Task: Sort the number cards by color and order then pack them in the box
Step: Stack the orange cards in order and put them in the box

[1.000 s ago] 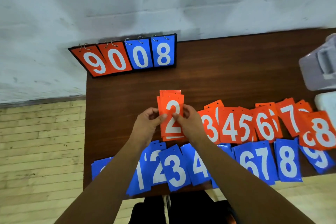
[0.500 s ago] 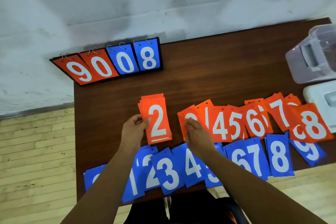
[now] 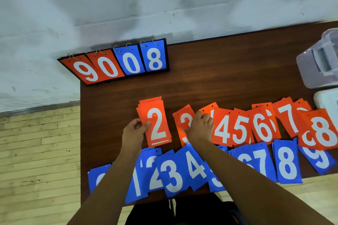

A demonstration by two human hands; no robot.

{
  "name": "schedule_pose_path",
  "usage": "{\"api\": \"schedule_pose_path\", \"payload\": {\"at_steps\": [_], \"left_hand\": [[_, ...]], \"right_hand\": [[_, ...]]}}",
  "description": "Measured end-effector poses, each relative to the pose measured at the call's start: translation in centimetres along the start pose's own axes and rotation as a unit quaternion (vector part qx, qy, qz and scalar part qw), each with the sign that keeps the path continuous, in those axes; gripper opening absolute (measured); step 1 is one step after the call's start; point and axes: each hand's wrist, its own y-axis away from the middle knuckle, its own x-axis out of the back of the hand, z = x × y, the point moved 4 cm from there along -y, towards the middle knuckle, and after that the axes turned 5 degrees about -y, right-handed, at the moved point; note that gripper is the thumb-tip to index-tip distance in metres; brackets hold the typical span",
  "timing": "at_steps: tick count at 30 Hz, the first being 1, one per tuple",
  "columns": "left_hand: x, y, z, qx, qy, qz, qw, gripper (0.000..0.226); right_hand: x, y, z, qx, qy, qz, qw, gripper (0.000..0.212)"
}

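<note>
My left hand (image 3: 134,133) grips a small stack of orange cards (image 3: 155,121) with a 2 on top, held just over the brown table (image 3: 219,78). My right hand (image 3: 200,127) lies on the orange 3 card (image 3: 183,122), fingers curled over its right edge. To the right runs an overlapping row of orange cards (image 3: 256,128) from 4 to 8. Below lies a row of blue cards (image 3: 182,171) from 0 to 9, partly hidden by my forearms. A clear plastic box (image 3: 318,64) stands at the table's right edge.
A flip scoreboard (image 3: 118,62) showing 9, 0, 0, 8 lies at the table's back left corner, overhanging it. A white lid (image 3: 327,102) sits below the clear box. A grey wall runs behind the table, wooden floor to the left.
My right hand let go of the orange stack and moved right onto the orange 3 card. My left hand kept the stack and shifted it slightly left.
</note>
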Motion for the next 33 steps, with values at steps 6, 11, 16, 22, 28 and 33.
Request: {"api": "schedule_pose_path", "payload": {"at_steps": [6, 11, 16, 22, 28, 33], "left_hand": [[0.7, -0.2, -0.5, 0.001, 0.005, -0.007, 1.0, 0.028], [1.8, -0.3, -0.4, 0.013, 0.019, 0.002, 1.0, 0.028], [2.6, -0.1, 0.6, -0.003, 0.013, 0.013, 1.0, 0.03], [0.1, 1.9, 2.5, -0.046, 0.024, -0.131, 0.99, 0.029], [-1.0, 2.6, 3.0, -0.071, -0.004, -0.121, 0.99, 0.026], [-1.8, 2.7, 2.7, -0.075, -0.051, -0.133, 0.987, 0.027]], "right_hand": [[0.2, -1.0, -1.1, 0.004, -0.08, 0.012, 0.997, 0.064], [2.4, -2.0, -1.5, -0.016, -0.334, -0.034, 0.942, 0.034], [6.9, -0.2, -1.7, -0.077, -0.567, -0.044, 0.819, 0.037], [6.3, 4.1, -4.0, -0.053, -0.503, -0.092, 0.858, 0.042], [4.8, 5.5, -4.8, -0.047, -0.445, -0.126, 0.885, 0.054], [3.6, 5.6, -4.6, -0.024, -0.424, -0.139, 0.895, 0.069]]}}
